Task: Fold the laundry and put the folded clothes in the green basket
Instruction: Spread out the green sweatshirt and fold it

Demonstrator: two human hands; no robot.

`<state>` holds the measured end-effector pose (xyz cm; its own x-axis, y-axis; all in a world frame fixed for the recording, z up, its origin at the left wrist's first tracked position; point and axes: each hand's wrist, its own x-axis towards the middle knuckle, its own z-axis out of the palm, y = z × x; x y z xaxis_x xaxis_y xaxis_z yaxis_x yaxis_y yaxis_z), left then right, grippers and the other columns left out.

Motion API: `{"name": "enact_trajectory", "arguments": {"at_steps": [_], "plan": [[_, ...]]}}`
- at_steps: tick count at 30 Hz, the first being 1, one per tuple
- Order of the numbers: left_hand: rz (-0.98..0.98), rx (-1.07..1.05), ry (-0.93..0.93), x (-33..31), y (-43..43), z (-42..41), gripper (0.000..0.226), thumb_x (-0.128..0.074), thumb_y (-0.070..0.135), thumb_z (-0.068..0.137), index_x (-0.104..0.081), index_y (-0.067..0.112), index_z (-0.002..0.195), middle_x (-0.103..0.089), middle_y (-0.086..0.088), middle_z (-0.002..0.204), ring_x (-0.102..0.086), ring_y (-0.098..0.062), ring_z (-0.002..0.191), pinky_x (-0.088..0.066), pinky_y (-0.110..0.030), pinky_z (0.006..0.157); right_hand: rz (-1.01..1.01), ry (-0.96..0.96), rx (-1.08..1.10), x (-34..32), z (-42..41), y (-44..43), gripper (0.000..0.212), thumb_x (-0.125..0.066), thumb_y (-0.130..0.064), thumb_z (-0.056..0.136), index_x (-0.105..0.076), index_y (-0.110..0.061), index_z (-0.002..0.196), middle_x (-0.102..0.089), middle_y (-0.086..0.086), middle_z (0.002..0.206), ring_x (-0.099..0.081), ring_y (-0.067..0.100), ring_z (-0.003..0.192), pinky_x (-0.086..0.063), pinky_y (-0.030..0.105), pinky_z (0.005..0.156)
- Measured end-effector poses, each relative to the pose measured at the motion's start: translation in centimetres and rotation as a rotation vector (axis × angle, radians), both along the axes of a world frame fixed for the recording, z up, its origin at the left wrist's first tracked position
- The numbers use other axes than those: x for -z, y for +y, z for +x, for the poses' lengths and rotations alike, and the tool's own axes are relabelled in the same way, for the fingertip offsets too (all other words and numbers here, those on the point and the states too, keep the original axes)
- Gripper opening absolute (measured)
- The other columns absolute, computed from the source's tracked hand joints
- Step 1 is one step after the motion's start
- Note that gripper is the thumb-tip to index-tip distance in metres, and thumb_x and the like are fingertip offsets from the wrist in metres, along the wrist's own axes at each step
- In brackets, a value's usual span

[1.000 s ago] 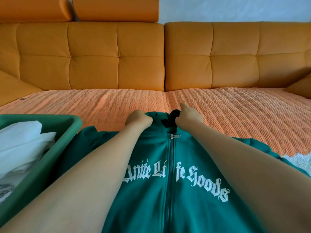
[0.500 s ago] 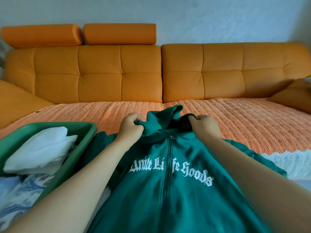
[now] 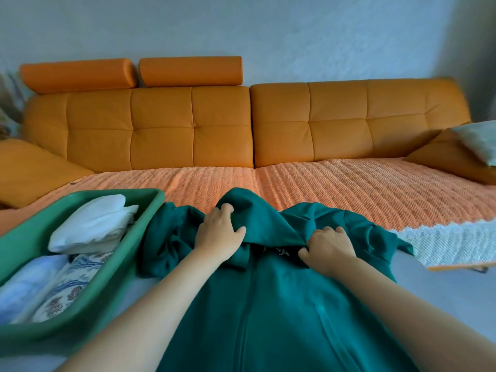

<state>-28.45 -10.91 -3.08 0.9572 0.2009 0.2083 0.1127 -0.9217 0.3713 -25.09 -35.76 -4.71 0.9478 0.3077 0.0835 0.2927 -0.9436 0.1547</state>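
Observation:
A dark green zip hoodie (image 3: pixel 281 304) lies front-up before me, its hood (image 3: pixel 257 213) folded down toward the chest. My left hand (image 3: pixel 218 233) grips the hood's left side. At the collar on the right, my right hand (image 3: pixel 328 247) pinches the hood's edge. The green basket (image 3: pixel 88 296) stands to the left, touching the hoodie's bunched sleeve. It holds a folded white garment (image 3: pixel 94 224), a pale blue one (image 3: pixel 24 285) and a blue patterned one (image 3: pixel 67 285).
An orange sofa back (image 3: pixel 241 124) runs across behind, with an orange woven cover (image 3: pixel 349 189) on the seat. Orange cushions sit at both ends, and a pale pillow (image 3: pixel 480 140) lies at the far right.
Both hands have pulled the hood back over the hoodie's chest, covering the white lettering. The view has tilted up, and more of the basket shows.

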Motion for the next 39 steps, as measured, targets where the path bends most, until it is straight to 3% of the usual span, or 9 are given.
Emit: {"name": "enact_trajectory", "arguments": {"at_steps": [4, 9, 17, 22, 25, 27, 32, 36, 39], "plan": [[0.277, 0.057, 0.126, 0.3, -1.8, 2.0, 0.083, -0.058, 0.067, 0.081, -0.029, 0.034, 0.150, -0.035, -0.001, 0.150, -0.034, -0.028, 0.136, -0.032, -0.043, 0.109, 0.040, -0.087, 0.039, -0.7, 0.2, 1.4, 0.052, -0.055, -0.041, 0.085, -0.046, -0.022, 0.133, -0.049, 0.006, 0.129, -0.048, 0.027, 0.119, -0.037, 0.040, 0.100], [0.268, 0.073, -0.016, 1.6, -1.6, 3.2, 0.030, -0.057, 0.045, 0.095, -0.065, 0.029, 0.119, -0.064, 0.006, 0.119, -0.056, -0.023, 0.115, -0.042, -0.037, 0.095, 0.108, -0.142, -0.250, 0.6, 0.7, 4.9, 0.085, -0.061, -0.043, 0.083, -0.016, -0.028, 0.154, -0.035, 0.007, 0.143, -0.043, 0.028, 0.126, -0.036, 0.041, 0.104], [0.002, 0.261, -0.336, -0.5, 0.0, -0.9, 0.013, -0.065, 0.036, 0.088, -0.061, 0.026, 0.082, -0.060, 0.013, 0.083, -0.055, -0.007, 0.085, -0.042, -0.028, 0.071, 0.743, 0.090, -0.240, -1.4, 0.7, 7.1, 0.084, -0.062, -0.046, 0.080, -0.018, -0.033, 0.150, -0.054, -0.003, 0.120, -0.060, 0.023, 0.103, -0.050, 0.039, 0.086], [-0.089, 0.488, -0.100, 0.1, 0.1, -5.3, 0.017, -0.067, 0.042, 0.085, -0.062, 0.028, 0.077, -0.063, 0.014, 0.079, -0.058, -0.005, 0.077, -0.048, -0.032, 0.075, 0.551, 0.254, -0.371, -2.4, -1.3, 5.2, 0.029, -0.068, -0.027, 0.077, -0.058, -0.033, 0.104, -0.056, -0.011, 0.077, -0.057, 0.019, 0.082, -0.046, 0.031, 0.074], [-0.157, 0.443, -0.260, -0.2, 0.7, -6.1, 0.005, -0.062, 0.024, 0.087, -0.064, 0.028, 0.089, -0.061, 0.015, 0.087, -0.056, -0.007, 0.088, -0.047, -0.029, 0.083, 0.532, 0.316, -0.401, -3.4, -2.2, 3.5, 0.025, -0.068, -0.018, 0.075, -0.054, -0.035, 0.087, -0.058, -0.006, 0.077, -0.055, 0.015, 0.075, -0.049, 0.034, 0.074], [-0.239, 0.310, -0.352, -0.8, 1.3, -5.8, 0.033, -0.058, 0.005, 0.083, -0.058, 0.026, 0.108, -0.053, 0.015, 0.106, -0.050, -0.008, 0.103, -0.040, -0.024, 0.093, 0.467, 0.470, -0.410, -4.4, -3.1, 2.4, 0.032, -0.073, -0.014, 0.076, -0.051, -0.037, 0.081, -0.054, -0.008, 0.076, -0.050, 0.013, 0.071, -0.046, 0.030, 0.071], [-0.433, 0.315, 0.124, 0.0, 1.8, -6.6, 0.073, -0.064, 0.015, 0.079, -0.036, 0.038, 0.143, -0.038, 0.014, 0.137, -0.031, -0.005, 0.136, -0.026, -0.030, 0.117, 0.097, 0.846, -0.273, -4.4, -5.6, 0.5, 0.034, -0.071, -0.023, 0.077, -0.065, -0.030, 0.110, -0.069, 0.004, 0.094, -0.056, 0.012, 0.075, -0.049, 0.027, 0.076], [-0.328, 0.409, 0.123, 1.3, 0.2, -6.6, 0.095, -0.076, 0.053, 0.068, -0.028, 0.046, 0.149, -0.060, 0.023, 0.120, -0.052, -0.003, 0.119, -0.035, -0.026, 0.109, 0.430, 0.544, -0.170, -4.2, -5.2, 1.1, 0.019, -0.055, -0.037, 0.073, -0.061, -0.024, 0.085, -0.066, -0.003, 0.088, -0.057, 0.011, 0.078, -0.051, 0.032, 0.077], [-0.318, 0.361, 0.042, 0.9, -1.3, -5.8, 0.056, -0.074, 0.040, 0.084, -0.049, 0.044, 0.134, -0.065, 0.018, 0.087, -0.057, -0.003, 0.082, -0.041, -0.021, 0.083, 0.640, 0.394, -0.099, -3.2, -4.6, 2.0, 0.064, -0.066, -0.059, 0.067, -0.041, -0.030, 0.118, -0.049, -0.009, 0.121, -0.055, 0.017, 0.110, -0.046, 0.035, 0.095]]}}
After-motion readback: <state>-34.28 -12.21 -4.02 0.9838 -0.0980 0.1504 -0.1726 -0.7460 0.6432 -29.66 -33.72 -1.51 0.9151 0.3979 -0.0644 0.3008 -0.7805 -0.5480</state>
